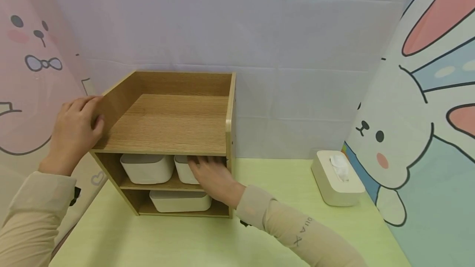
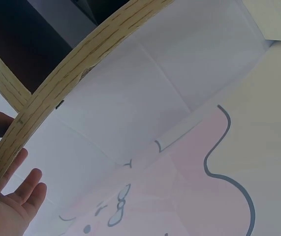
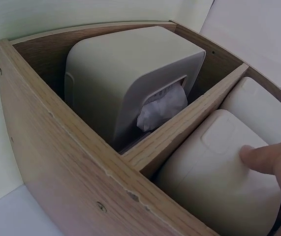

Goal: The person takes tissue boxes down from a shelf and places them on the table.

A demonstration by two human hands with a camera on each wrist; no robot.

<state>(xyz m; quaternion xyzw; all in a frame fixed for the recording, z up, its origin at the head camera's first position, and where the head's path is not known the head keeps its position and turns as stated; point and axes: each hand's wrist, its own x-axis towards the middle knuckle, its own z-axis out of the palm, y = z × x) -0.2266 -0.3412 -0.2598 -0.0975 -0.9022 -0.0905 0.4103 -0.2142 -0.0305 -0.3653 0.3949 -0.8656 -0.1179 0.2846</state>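
Note:
A wooden two-tier shelf (image 1: pixel 178 125) with a raised rim stands at the left of the table. My left hand (image 1: pixel 76 129) grips its left side panel, with thumb and fingers on either side of the panel (image 2: pixel 46 98) in the left wrist view. My right hand (image 1: pixel 217 180) reaches into the upper compartment and holds the right white bin (image 1: pixel 184 170). In the right wrist view the thumb presses on this bin's front (image 3: pixel 219 172), and the other fingers are mostly hidden. Beside it sits a second white bin (image 1: pixel 146 170).
In the lower compartment lies a pale tissue box (image 3: pixel 125 64) with tissue showing at its opening. Another tissue box (image 1: pixel 337 182) stands on the light green table (image 1: pixel 274 201) at the right. A pale curtain (image 1: pixel 256 32) hangs behind, with rabbit-print cloth (image 1: pixel 397 131) on the right.

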